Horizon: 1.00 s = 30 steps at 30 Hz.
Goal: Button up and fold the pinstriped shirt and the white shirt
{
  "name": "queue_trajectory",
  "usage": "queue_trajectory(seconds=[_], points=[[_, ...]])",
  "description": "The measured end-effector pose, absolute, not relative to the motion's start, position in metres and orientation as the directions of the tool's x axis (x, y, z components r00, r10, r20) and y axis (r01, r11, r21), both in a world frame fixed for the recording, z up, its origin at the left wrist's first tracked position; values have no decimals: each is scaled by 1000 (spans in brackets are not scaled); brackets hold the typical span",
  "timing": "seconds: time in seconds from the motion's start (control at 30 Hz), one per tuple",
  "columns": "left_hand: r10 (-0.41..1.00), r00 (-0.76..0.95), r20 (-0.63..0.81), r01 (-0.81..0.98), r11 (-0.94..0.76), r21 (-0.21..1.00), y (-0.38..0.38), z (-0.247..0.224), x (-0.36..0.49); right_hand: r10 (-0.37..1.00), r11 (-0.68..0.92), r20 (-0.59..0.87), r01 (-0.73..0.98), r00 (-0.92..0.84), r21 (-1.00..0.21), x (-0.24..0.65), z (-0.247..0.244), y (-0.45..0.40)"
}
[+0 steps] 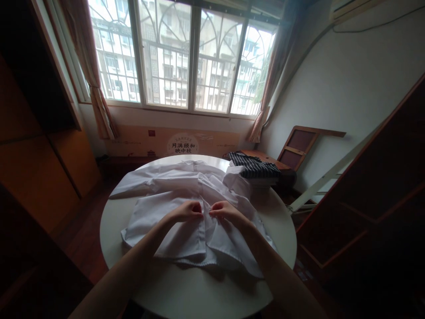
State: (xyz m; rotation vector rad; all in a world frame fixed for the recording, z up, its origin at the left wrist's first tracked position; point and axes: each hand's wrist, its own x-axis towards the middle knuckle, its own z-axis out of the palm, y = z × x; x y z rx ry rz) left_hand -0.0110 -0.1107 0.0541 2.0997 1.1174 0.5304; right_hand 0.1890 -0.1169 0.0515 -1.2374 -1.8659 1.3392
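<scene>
Bare tabletop is framing a spread garment

A white garment (172, 204) is covering the middle of a round white table (199, 294). Near the frame's centre, the left hand (190, 211) and right hand (225, 210) are pinching cloth, a narrow gap lying between them. Bare tabletop is offering passage at lower centre, between two forearms that are blocking the way sideways. Slimmer strips are running along the table's left and right edges. Right of upper centre, a folded striped cloth (255, 165) is obstructing the far rim. Dark wooden furniture (368, 208) is crowding the right side.
</scene>
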Motion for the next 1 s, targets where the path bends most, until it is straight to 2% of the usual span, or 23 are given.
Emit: queue_trajectory(seconds=[0.23, 0.4, 0.53, 1.0], points=[[870, 477, 123, 455, -364, 813, -113, 52, -5, 945, 176, 48, 380, -325, -908, 168, 39, -120], [865, 493, 93, 410, -326, 852, -113, 53, -5, 973, 192, 88, 531, -215, -826, 160, 43, -126], [861, 505, 55, 351, -263, 899, -111, 53, -8, 978, 194, 111, 562, -179, -804, 158, 43, -126], [866, 482, 135, 243, -280, 929, -106, 37, -7, 964, 92, -8, 361, -266, -928, 167, 32, -113]])
